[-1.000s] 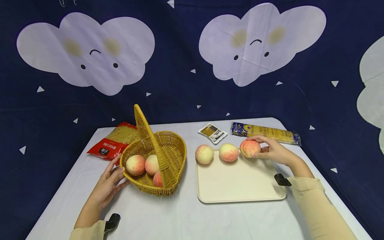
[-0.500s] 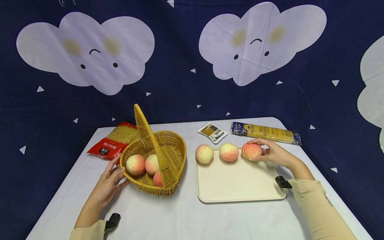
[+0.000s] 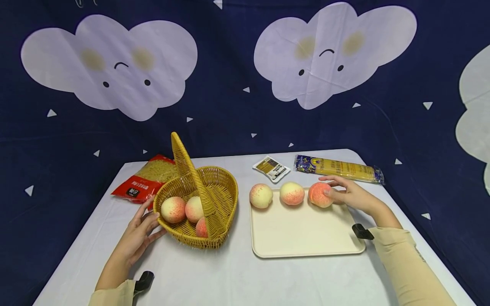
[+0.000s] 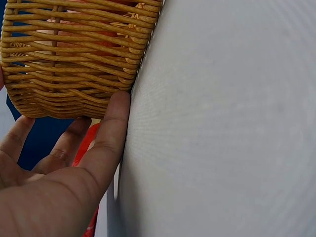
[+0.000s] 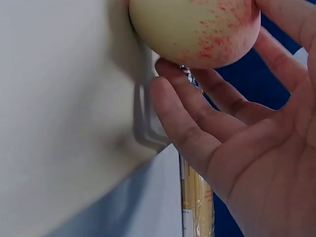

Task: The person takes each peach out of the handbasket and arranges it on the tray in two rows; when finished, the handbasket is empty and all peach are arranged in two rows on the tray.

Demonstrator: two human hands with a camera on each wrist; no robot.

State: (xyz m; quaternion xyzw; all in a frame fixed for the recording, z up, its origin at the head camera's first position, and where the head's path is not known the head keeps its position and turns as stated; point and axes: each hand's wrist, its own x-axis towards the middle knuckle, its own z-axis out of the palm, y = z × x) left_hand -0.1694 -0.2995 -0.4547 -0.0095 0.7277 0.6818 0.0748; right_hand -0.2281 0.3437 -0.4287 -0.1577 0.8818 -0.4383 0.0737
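Note:
A yellow wicker basket with a tall handle holds several peaches, including a pale pink-flecked one; the handle partly hides others. My left hand is at the basket's left side, fingers spread, fingertips against the weave; the left wrist view shows one finger by its base. On the cream tray, a red-flushed peach sits at the back right. My right hand is beside it, thumb against its side and the other fingers loosely extended behind and under it. Two more peaches line the tray's back edge.
A red bag of pasta lies behind the basket at left. Behind the tray are a small white packet and a long pack of spaghetti. A dark blue cloth with clouds hangs behind the white table.
The right hand has set the peach slightly right and nearer on the tray. Its grip has loosened, with the thumb higher on the peach. Left hand and basket stay still.

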